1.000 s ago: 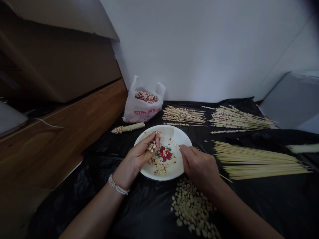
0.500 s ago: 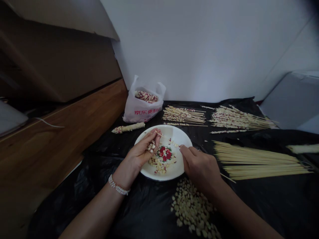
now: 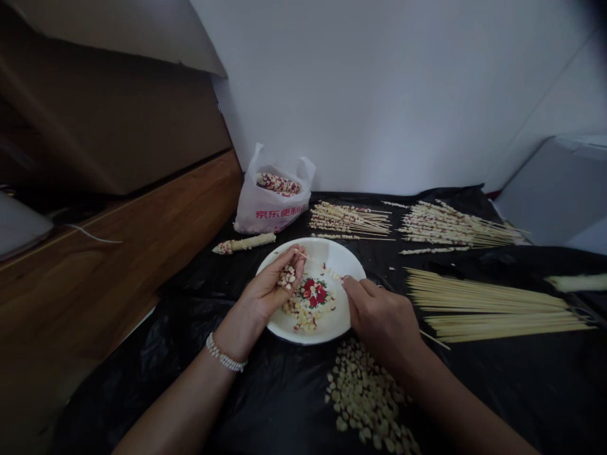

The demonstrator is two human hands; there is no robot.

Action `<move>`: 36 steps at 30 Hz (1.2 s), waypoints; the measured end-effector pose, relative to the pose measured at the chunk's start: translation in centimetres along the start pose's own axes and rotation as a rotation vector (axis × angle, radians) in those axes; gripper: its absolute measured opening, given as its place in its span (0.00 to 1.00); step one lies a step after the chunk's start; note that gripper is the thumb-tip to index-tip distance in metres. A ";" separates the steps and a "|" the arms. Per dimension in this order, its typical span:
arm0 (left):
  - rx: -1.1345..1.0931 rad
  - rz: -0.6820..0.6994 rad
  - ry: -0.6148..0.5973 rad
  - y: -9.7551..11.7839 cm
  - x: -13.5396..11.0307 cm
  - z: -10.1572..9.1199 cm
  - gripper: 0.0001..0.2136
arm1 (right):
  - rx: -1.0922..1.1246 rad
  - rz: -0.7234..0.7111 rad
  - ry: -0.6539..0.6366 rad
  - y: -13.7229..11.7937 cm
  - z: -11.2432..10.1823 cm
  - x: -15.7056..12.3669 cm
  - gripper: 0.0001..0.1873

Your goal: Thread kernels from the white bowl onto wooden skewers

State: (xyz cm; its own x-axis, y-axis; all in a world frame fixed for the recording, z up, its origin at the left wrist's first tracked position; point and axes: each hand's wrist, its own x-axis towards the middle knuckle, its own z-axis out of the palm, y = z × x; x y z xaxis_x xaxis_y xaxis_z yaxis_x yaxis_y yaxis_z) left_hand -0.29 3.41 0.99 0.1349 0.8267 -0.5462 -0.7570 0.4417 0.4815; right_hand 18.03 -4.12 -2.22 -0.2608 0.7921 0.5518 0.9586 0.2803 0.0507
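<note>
Over a white bowl (image 3: pixel 340 323) with a red flower pattern, my left hand (image 3: pixel 263 292) cups several loose corn kernels (image 3: pixel 287 278) in its palm. Its thumb and fingertips close at the pointed end of a thin wooden skewer (image 3: pixel 435 340). My right hand (image 3: pixel 383 316) grips that skewer, whose rear end sticks out below the hand. A few kernels (image 3: pixel 329 272) are threaded along the skewer between both hands. More white and dark-red kernels (image 3: pixel 306 319) lie in the bowl. Just below my right hand is a pile of pale kernels (image 3: pixel 363 398) on the black sheet.
A white plastic bag (image 3: pixel 272 212) holding corn cobs stands behind the bowl, near a mostly stripped cob (image 3: pixel 244 243). Kernel-filled skewers lie in two bunches (image 3: pixel 348 220) (image 3: pixel 436 224) at the back. Bare skewers (image 3: pixel 488 309) lie at right. Black plastic sheeting (image 3: pixel 279 392) covers the surface.
Almost nothing differs. My left fingers have shifted very slightly, showing a little more of the kernels in the palm; the skewer and my right hand stay nearly in place.
</note>
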 end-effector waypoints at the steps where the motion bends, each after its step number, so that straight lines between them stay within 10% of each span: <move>1: -0.012 0.004 -0.010 0.0 0.0 0.0 0.21 | 0.005 -0.002 0.002 0.0 0.0 0.0 0.12; 36: -0.055 -0.074 -0.087 -0.1 0.6 -0.7 0.14 | 0.048 0.000 0.012 -0.3 0.6 -0.5 0.14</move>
State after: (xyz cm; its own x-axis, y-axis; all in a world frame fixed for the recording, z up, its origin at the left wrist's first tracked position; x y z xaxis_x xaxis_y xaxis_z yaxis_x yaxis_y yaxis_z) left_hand -0.61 3.62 0.10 0.2448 0.8208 -0.5161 -0.7768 0.4846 0.4022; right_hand 17.75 -4.29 -2.97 -0.2588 0.7856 0.5620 0.9520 0.3058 0.0109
